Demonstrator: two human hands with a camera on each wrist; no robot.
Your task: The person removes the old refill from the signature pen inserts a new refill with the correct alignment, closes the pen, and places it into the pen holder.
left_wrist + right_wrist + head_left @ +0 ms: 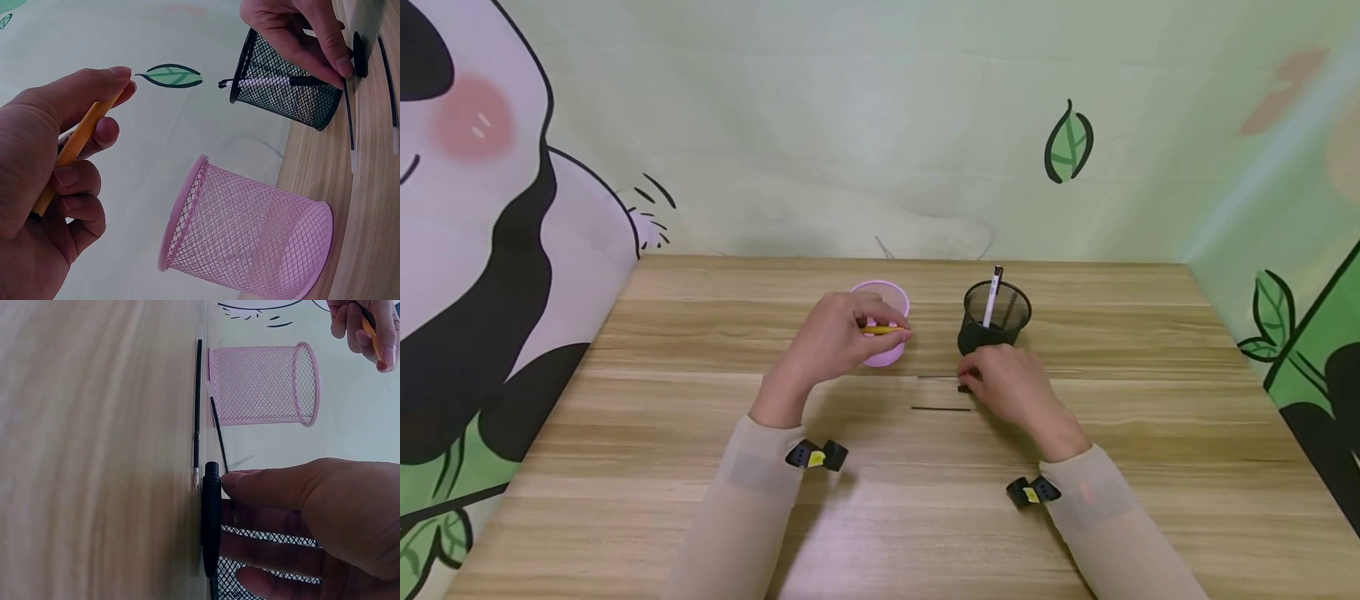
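Observation:
My left hand (842,337) holds an orange pen (81,140) between thumb and fingers, raised in front of the pink mesh cup (250,231). My right hand (1007,383) is low over the table, just in front of the black mesh cup (988,337). Its thumb and fingers pinch a thin black pen refill (218,425), one end tilted up off the table. A second refill (940,408) lies nearer to me. Beside my right fingertips is a thick black pen-like piece (211,519), mostly hidden by the hand in the head view.
A white pen with a black cap (992,296) leans upright in the black cup. The wooden table (880,517) ends at a wall cloth (820,150) printed with a panda and leaves.

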